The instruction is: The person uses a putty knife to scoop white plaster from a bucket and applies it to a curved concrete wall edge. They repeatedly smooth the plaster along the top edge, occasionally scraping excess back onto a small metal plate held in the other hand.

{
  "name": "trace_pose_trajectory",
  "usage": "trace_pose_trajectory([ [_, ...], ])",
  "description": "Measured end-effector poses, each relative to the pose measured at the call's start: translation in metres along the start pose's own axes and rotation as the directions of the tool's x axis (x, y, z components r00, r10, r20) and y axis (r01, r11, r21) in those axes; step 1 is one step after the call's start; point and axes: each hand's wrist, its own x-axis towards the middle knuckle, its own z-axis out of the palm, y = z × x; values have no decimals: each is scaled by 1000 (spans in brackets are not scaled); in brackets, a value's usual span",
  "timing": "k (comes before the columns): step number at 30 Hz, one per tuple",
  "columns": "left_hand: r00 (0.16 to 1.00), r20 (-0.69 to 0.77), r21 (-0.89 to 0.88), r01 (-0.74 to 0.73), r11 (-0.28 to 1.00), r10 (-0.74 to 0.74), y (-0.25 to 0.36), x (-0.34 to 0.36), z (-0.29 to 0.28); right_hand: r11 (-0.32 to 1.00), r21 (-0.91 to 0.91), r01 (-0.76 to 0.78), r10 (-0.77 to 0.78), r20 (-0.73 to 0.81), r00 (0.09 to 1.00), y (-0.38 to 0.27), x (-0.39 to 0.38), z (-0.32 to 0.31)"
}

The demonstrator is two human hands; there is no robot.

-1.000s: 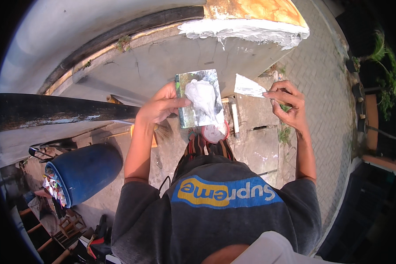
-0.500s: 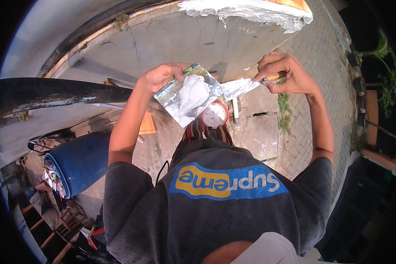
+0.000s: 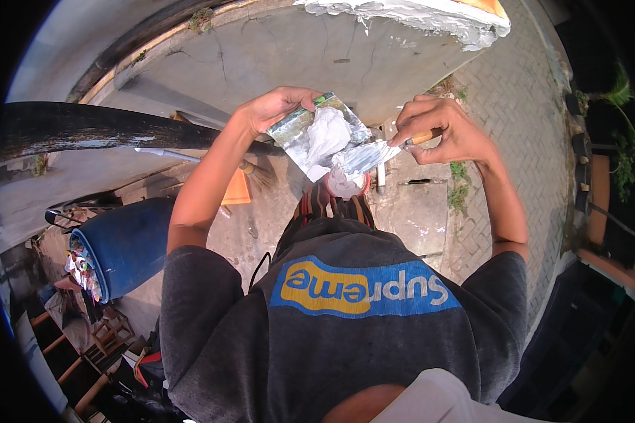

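My left hand (image 3: 279,107) grips the upper corner of a flat, paint-smeared square board (image 3: 294,134). A thick heap of white putty (image 3: 329,134) lies on it. In my right hand (image 3: 437,129) is the wooden handle of a putty knife (image 3: 365,158), its wide blade streaked with white. The blade reaches left to the board's lower right edge, beside the heap, and a white lump hangs by its far end. Below the board stands a reddish tub (image 3: 347,185) with white putty in it, partly hidden by the blade.
Ahead, a grey wall (image 3: 282,56) has a ledge thickly coated in white putty (image 3: 416,15). A dark pole (image 3: 106,128) crosses at left. A blue barrel (image 3: 130,247) of rubbish lies left, near a broom (image 3: 261,173). Paving (image 3: 508,92) runs along the right.
The putty knife has moved left and down, so its blade now meets the board's edge. The board has shifted slightly right and up in view.
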Motion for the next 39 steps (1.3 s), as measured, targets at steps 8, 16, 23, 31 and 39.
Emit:
trace_pose_trajectory([
  [8,994,-103,53,27,998,-21,-5,2,0,1000,9,-5,5,-13,1000,5,-6,12],
  [16,997,-61,59,56,997,-53,-3,1,-5,979,199,34,-25,-51,998,12,-2,41],
  [23,976,-178,223,-83,971,125,-10,-17,-12,858,511,61,84,-257,963,15,-5,40],
  [31,939,-191,153,-261,953,287,-42,-19,-35,864,483,-142,406,-502,763,32,9,2],
  [39,918,-191,121,-328,937,346,-52,-10,-36,939,244,-244,336,-481,810,33,49,-45],
])
